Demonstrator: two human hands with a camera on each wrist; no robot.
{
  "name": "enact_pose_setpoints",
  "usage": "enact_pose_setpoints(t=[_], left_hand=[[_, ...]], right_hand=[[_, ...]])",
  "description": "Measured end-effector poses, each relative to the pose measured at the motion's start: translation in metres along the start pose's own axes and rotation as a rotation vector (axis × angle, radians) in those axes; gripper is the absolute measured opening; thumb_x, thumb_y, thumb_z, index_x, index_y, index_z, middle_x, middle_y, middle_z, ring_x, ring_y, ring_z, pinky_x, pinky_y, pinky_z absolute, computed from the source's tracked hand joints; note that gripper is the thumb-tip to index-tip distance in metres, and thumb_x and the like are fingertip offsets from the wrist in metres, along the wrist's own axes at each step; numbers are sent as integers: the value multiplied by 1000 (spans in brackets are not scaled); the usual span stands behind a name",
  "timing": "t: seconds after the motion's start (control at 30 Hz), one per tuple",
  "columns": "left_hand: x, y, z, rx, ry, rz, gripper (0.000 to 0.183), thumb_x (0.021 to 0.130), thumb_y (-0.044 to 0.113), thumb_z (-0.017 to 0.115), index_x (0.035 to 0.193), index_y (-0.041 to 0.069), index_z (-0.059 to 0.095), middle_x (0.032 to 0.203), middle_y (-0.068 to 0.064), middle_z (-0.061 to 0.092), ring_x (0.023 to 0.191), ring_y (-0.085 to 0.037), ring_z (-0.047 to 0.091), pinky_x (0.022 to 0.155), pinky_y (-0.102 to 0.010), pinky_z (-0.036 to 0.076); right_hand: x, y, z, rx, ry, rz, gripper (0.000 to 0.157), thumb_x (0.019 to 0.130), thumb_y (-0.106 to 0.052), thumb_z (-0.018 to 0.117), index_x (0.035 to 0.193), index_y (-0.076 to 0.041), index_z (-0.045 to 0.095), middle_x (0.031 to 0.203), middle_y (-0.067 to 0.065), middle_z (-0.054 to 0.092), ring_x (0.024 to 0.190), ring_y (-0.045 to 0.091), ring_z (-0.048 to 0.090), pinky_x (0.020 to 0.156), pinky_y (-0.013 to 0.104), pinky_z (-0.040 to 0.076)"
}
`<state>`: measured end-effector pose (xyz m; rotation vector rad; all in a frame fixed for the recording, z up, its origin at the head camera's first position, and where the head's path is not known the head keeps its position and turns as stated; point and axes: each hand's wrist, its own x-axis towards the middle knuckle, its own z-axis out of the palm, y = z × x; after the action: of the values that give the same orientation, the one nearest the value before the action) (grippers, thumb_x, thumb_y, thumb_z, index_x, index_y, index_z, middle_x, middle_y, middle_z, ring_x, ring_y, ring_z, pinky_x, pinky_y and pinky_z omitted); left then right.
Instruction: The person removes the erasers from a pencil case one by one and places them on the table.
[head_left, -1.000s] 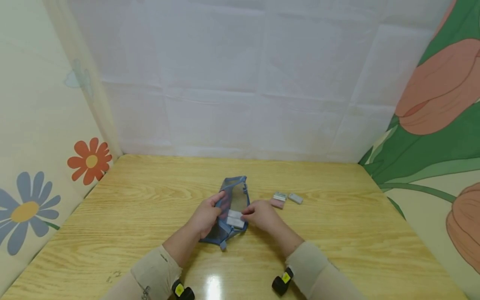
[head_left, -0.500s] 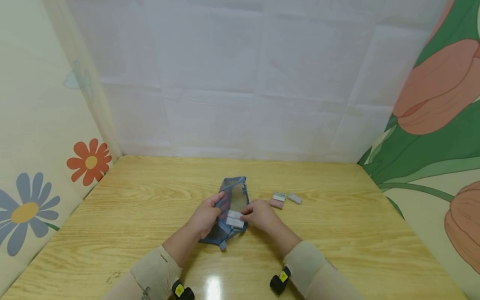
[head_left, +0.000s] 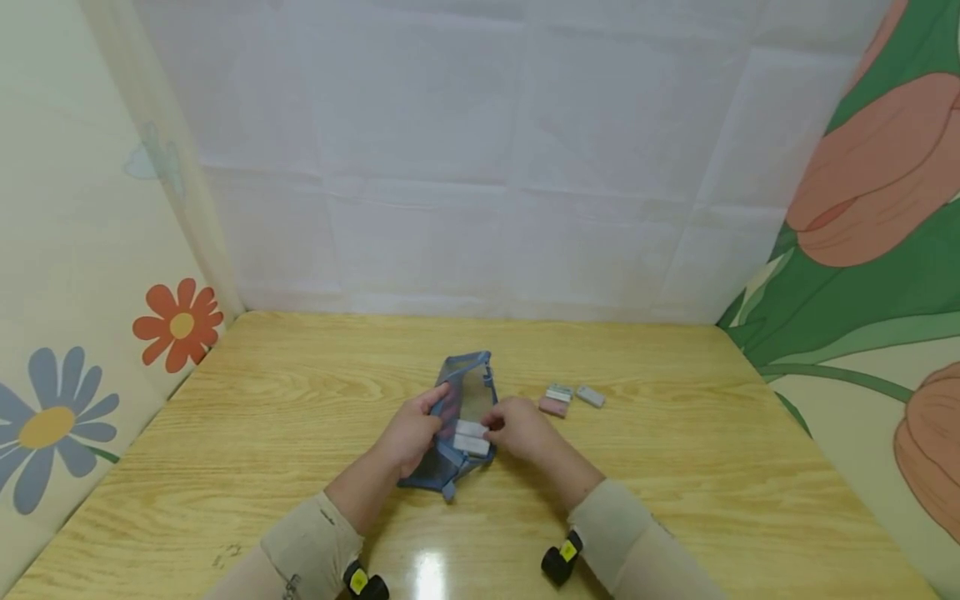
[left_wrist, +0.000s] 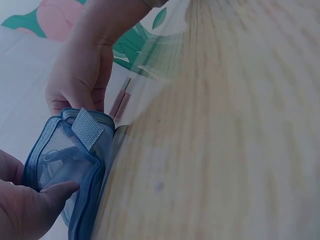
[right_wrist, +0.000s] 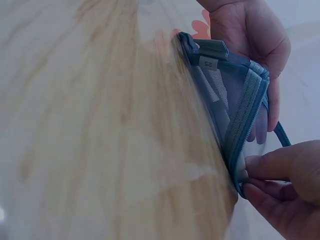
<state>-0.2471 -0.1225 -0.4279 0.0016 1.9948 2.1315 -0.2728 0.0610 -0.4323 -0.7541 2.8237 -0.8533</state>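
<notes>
A blue mesh zip pouch [head_left: 467,379] lies on the table with its mouth spread. My left hand [head_left: 411,433] grips its left side, thumb over the rim and fingers showing through the mesh. Two small white blocks [head_left: 471,445] lie side by side in the pouch. My right hand [head_left: 521,429] is at their right end, thumb and forefinger pinching a white block by the pouch's right rim. In the right wrist view the pouch [right_wrist: 242,110] stands between both hands, and those right fingertips [right_wrist: 255,165] partly hide the white block.
Right of the pouch, a pink block [head_left: 553,407] lies against a white-and-green block [head_left: 559,392], with a grey-white block [head_left: 591,396] beside them. The wooden table [head_left: 300,358] ends at a white cloth backdrop [head_left: 450,242]; flower-printed panels [head_left: 885,250] flank it.
My right fingertips have shifted very slightly at the white blocks, and the pouch's far end has moved a touch left. My left hand keeps its grip.
</notes>
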Motion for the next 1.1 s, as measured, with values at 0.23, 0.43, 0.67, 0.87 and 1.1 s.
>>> enact_pose_setpoints(t=[0.23, 0.43, 0.67, 0.87, 1.1], left_hand=[[0, -1, 0, 2, -3, 15, 68, 76, -19, 32, 142, -1, 25, 147, -16, 25, 131, -33, 30, 99, -45, 38], [0, -1, 0, 5, -8, 16, 68, 77, -19, 31, 142, -1, 25, 147, -17, 26, 131, -34, 30, 99, -45, 38], [-1, 0, 0, 3, -16, 24, 67, 77, -18, 31, 142, -2, 24, 146, -18, 26, 131, -34, 30, 99, -46, 37], [0, -1, 0, -10, -28, 46, 68, 76, -19, 30, 142, -4, 23, 146, -20, 26, 131, -35, 29, 99, -46, 37], [0, -3, 0, -11, -20, 36, 69, 76, -19, 31, 142, -3, 22, 147, -18, 25, 130, -34, 31, 98, -44, 38]], right_hand=[[1, 0, 0, -88, 46, -85, 12, 77, -12, 69, 87, -7, 71, 79, 1, 63, 73, 11, 56, 66, 24, 48], [3, 6, 1, -104, 61, -134, 15, 74, -13, 72, 88, -7, 71, 78, 0, 61, 73, 12, 54, 68, 25, 46], [3, 11, 3, -47, 82, -128, 16, 73, -18, 74, 87, -9, 71, 79, -1, 60, 73, 11, 55, 67, 23, 46], [3, 12, 3, 135, 66, -34, 14, 74, -12, 72, 87, -8, 68, 81, 0, 64, 74, 10, 59, 66, 21, 48], [1, 13, -1, 300, 71, 27, 15, 76, -8, 70, 89, -5, 66, 80, 0, 64, 74, 10, 59, 66, 22, 49]])
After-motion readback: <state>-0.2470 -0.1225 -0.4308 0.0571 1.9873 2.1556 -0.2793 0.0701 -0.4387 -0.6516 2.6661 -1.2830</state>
